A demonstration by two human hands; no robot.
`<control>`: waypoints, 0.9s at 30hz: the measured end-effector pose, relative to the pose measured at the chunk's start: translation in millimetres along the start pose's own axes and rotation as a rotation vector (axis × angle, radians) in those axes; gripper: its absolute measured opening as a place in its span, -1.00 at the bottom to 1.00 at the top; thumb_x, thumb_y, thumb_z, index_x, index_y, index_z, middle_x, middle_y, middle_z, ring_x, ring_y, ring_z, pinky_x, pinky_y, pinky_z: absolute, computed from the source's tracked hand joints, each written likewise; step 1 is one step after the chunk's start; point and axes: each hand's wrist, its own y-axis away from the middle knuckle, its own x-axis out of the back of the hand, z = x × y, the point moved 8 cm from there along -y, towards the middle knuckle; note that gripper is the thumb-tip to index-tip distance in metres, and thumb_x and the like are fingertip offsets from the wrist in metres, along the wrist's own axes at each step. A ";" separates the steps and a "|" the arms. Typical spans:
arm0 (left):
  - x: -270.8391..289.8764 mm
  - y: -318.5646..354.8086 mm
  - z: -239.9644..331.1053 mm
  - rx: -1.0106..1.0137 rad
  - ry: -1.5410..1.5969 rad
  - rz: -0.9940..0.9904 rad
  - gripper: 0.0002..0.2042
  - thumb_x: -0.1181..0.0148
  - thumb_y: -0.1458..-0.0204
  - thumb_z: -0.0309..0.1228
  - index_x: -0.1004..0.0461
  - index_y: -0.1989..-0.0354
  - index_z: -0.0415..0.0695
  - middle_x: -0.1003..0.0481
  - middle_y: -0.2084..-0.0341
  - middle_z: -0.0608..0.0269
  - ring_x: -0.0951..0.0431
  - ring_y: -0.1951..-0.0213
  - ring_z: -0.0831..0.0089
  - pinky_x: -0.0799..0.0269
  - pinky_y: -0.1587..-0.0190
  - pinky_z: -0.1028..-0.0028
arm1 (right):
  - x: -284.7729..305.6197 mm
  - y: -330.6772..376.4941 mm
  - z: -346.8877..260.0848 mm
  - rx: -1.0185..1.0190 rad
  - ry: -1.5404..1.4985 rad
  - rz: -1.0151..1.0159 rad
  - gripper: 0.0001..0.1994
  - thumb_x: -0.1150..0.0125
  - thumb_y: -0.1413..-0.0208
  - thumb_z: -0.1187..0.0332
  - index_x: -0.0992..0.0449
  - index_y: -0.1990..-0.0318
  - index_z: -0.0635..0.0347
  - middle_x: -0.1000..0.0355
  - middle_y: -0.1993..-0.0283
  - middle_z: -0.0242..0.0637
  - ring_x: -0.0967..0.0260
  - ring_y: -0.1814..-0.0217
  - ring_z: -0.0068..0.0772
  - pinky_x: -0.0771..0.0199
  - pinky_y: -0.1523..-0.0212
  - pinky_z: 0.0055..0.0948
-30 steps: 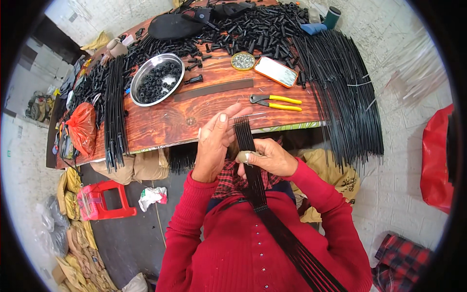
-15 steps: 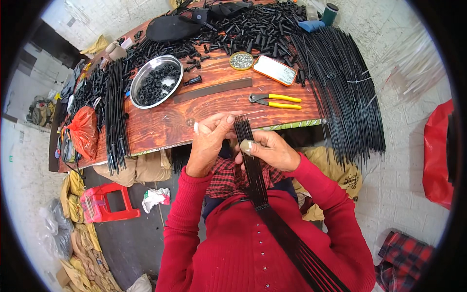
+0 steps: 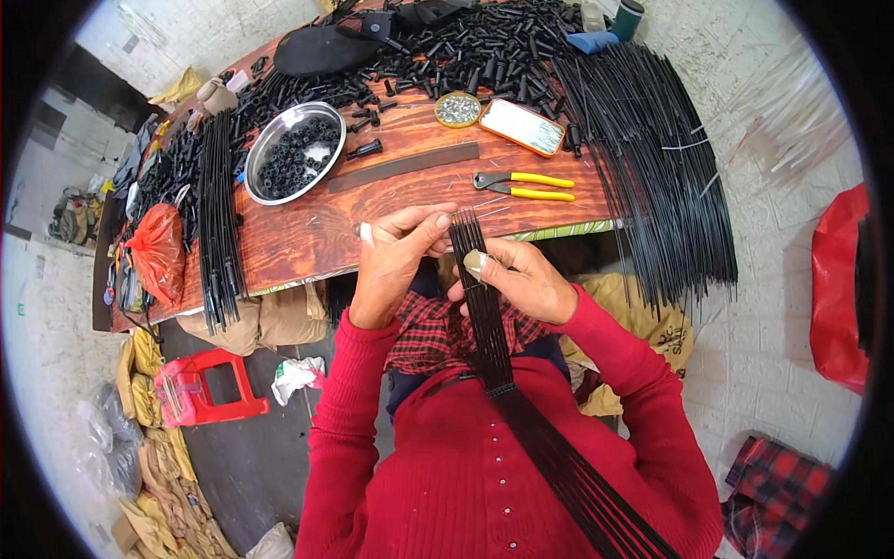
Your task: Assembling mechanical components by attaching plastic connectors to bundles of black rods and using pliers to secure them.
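Note:
A long flat band of thin black strands (image 3: 490,335) runs up from the lower right across my red top. Near its upper end my right hand (image 3: 533,279) grips it, the thumb covered by a pale wrap. My left hand (image 3: 389,265) has thumb and forefinger pinched together beside the splayed strand tips; what lies between them is too small to make out. White tape circles one of its fingers. Just beyond the tips, thin pale wires (image 3: 490,204) lie on the wooden table (image 3: 410,197). Yellow-handled pliers (image 3: 526,186) rest farther off.
A steel bowl (image 3: 256,183) holds small black rings. A dark flat bar (image 3: 404,168), a round tin (image 3: 457,109) of small metal bits and an orange-rimmed tray (image 3: 522,127) lie beyond. Black rods (image 3: 652,177) overhang the right edge. A red stool (image 3: 244,396) stands left.
My left hand has shifted slightly left and down, still pinched near the strand tips. My right hand keeps its grip on the band. The view has shifted slightly.

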 end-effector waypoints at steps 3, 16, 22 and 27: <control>0.7 -1.8 3.2 0.001 -0.041 0.004 -0.75 -0.25 -0.15 -0.42 -0.59 0.04 -0.25 -0.56 0.46 0.40 -0.47 0.45 0.69 -0.41 0.33 0.66 | 3.5 -0.3 -0.1 0.010 0.042 0.010 -0.65 0.10 -0.39 0.26 -0.36 -0.17 0.30 -0.57 0.24 -0.21 -0.49 0.32 -0.57 -0.53 0.29 -0.55; 4.8 0.1 8.2 -0.008 -0.128 0.018 -0.76 -0.28 -0.12 -0.40 -0.62 0.08 -0.24 -0.55 0.47 0.40 -0.43 0.46 0.70 -0.36 0.37 0.66 | 10.8 -9.1 0.2 0.029 0.077 -0.005 -0.65 -0.06 -0.31 0.29 -0.36 -0.13 0.34 -0.52 0.17 -0.25 -0.52 0.19 -0.51 -0.56 0.21 -0.51; 6.0 1.5 7.7 0.004 -0.130 0.019 -0.76 -0.29 -0.12 -0.40 -0.62 0.10 -0.25 -0.55 0.48 0.41 -0.42 0.45 0.71 -0.34 0.36 0.67 | 10.9 -13.7 11.2 -0.054 0.045 -0.056 -0.63 -0.11 -0.28 0.30 -0.35 -0.14 0.35 -0.48 0.08 -0.25 -0.52 0.18 -0.46 -0.59 0.17 -0.46; 4.6 2.2 10.0 0.002 -0.105 -0.001 -0.77 -0.29 -0.12 -0.40 -0.63 0.10 -0.24 -0.55 0.48 0.43 -0.40 0.45 0.73 -0.33 0.36 0.67 | 13.3 -15.9 11.8 -0.062 0.038 -0.098 -0.60 -0.16 -0.26 0.29 -0.36 -0.16 0.35 -0.48 0.10 -0.31 -0.50 0.14 -0.49 -0.55 0.16 -0.51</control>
